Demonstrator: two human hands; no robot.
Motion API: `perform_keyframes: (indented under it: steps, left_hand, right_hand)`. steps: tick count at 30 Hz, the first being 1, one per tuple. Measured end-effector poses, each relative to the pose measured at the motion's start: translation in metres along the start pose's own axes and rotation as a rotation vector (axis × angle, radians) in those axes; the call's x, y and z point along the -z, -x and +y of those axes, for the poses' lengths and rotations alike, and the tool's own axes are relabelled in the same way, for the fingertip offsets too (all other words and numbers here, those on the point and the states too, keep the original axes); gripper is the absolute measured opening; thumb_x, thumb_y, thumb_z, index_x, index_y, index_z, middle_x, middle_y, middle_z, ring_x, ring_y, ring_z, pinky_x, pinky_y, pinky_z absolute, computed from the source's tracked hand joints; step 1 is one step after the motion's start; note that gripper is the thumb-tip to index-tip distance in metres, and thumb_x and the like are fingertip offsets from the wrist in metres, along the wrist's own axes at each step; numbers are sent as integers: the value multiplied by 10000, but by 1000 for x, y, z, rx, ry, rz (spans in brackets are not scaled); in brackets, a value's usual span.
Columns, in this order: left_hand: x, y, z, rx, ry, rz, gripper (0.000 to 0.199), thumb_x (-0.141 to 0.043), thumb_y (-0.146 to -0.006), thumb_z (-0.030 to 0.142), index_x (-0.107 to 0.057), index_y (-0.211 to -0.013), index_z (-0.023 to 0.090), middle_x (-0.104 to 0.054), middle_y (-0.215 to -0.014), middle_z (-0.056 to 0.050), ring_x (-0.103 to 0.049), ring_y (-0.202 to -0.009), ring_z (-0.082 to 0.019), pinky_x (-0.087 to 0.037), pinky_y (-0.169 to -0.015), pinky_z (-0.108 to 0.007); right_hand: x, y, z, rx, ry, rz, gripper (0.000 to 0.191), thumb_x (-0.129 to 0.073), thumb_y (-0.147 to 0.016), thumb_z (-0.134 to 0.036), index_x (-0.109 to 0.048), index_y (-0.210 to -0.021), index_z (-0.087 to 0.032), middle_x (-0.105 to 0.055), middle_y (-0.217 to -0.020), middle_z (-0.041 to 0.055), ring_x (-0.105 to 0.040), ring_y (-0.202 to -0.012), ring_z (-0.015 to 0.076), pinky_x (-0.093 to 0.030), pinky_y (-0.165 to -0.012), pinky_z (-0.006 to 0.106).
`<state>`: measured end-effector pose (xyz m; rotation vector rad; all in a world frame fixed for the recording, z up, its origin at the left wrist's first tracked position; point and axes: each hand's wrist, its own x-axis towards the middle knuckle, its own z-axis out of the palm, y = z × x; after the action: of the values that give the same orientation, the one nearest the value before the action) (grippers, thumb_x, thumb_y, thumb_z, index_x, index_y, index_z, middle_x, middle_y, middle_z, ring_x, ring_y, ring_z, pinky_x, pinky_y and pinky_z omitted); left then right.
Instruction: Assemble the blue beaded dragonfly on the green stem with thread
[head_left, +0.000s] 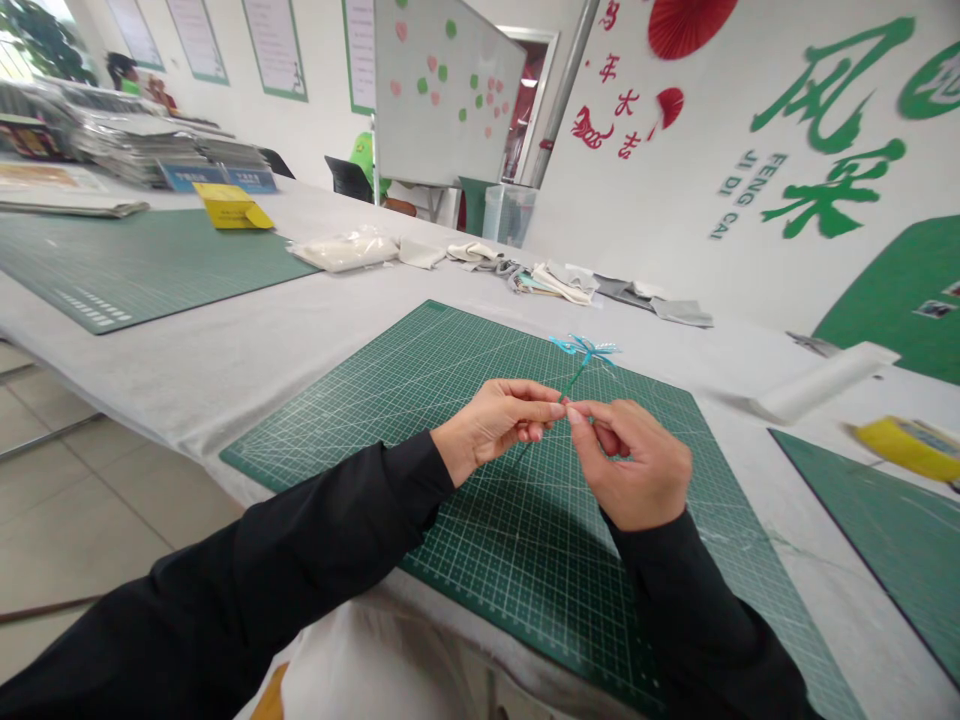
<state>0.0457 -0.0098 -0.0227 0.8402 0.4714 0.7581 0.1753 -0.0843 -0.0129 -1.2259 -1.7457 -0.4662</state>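
Left hand [495, 422] and right hand [634, 465] meet at the fingertips, pinching the thin green stem of a small turquoise dragonfly-shaped wire figure [583, 350], which rises above them over the middle of a green cutting mat [375, 420]. That mat lies at the worktop's near edge, on white cloth [225, 340]. Folded fabric scraps [551, 283] line the far side, before a whiteboard dotted with paper hearts [442, 90] and a wall painted with green characters [697, 200].
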Motion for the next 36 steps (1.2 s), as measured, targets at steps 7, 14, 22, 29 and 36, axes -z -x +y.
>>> perform_keyframes:
  steps: [7, 14, 22, 29, 36]
  left_hand:
    - [3, 0, 0, 12, 56, -74, 72, -658, -699, -3, -645, -732, 60, -595, -493, 10, -531, -379, -35, -387, -368, -100]
    - [2, 1, 2, 28, 41, -133, 49, -621, -742, 10, -630, -720, 54, -599, -508, -6, -542, -394, -40, -432, -423, -117]
    - [1, 3, 4, 36, 47, -143, 90, -576, -756, -15, -607, -791, 62, -618, -583, -21, -571, -425, -53, -461, -461, -135]
    - [1, 2, 4, 44, 24, -97, 91, -558, -772, -10, -613, -730, 49, -614, -517, -36, -569, -414, -64, -463, -453, -138]
    - [2, 1, 2, 23, 16, -100, 82, -593, -758, 18, -626, -691, 51, -612, -492, -33, -556, -401, -62, -451, -451, -144]
  right_hand:
    - [1, 0, -1, -14, 11, 4, 77, -608, -781, -137, -674, -741, -139, -399, -499, -52, -390, -468, 81, -340, -490, 234]
    - [2, -1, -2, -30, 3, 14, 67, -617, -779, -147, -680, -755, -146, -401, -499, -55, -394, -465, 79, -345, -489, 228]
    - [1, 0, -1, -47, 26, 9, 74, -618, -779, -162, -676, -735, -154, -387, -497, -59, -397, -460, 76, -344, -490, 226]
    - [2, 1, 0, -61, 28, 15, 68, -621, -778, -160, -683, -752, -160, -398, -498, -60, -403, -463, 75, -353, -497, 223]
    - [1, -1, -3, -87, 28, 6, 121, -592, -797, -190, -677, -719, -157, -414, -495, -49, -406, -468, 84, -354, -496, 233]
